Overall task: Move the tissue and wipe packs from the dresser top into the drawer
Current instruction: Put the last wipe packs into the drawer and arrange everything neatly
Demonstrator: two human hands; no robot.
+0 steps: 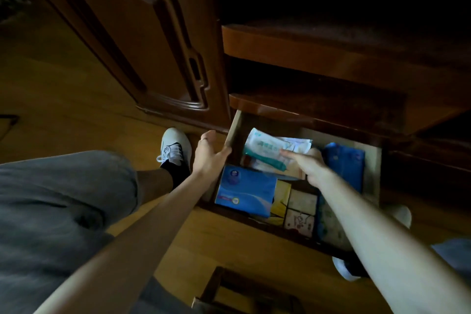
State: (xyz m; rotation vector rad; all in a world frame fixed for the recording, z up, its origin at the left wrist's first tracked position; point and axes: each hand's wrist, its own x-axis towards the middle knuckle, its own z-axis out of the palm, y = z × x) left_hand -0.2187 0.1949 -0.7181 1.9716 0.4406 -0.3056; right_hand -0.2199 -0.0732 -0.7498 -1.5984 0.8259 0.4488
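Observation:
The low drawer (372, 181) of the dark wooden dresser stands pulled out. Inside it lie a blue tissue pack (246, 190) at the front left, a dark blue pack (344, 163) at the right, and yellow and beige patterned packs (300, 208) at the front. My right hand (305, 163) reaches into the drawer and holds a white and green wipe pack (270, 149) at the back. My left hand (210, 153) grips the drawer's left side wall (233, 132).
A shelf edge (280, 46) juts out above the drawer. A cabinet door (132, 41) stands to the left. My knee and white shoe (175, 146) are on the wooden floor beside the drawer. A wooden stool frame (242, 290) sits below.

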